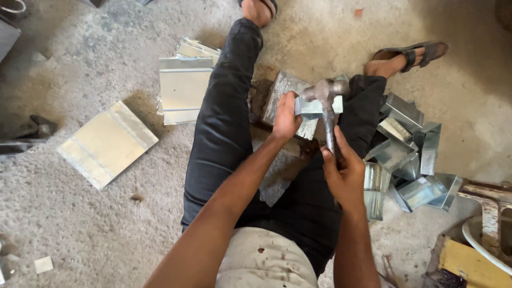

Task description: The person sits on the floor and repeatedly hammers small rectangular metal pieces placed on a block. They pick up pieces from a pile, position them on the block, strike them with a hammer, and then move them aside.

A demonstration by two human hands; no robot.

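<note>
1. Black trousers [221,133], kinda dusty, covering both legs down to the ankles.
2. Dark open sandals: right sandal [410,52] has wide straps, left sandal [265,4] is mostly cut off at the top edge.
3. Light beige shirt [264,261] with small dark specks on the front.
4. Forearms are bare, no sleeves, no watch or rings that I can see.

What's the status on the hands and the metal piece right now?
Right hand gripping hammer. Left hand holding folded metal piece under hammer head. Pile of bent metal pieces by right leg; nothing blocking.
</note>
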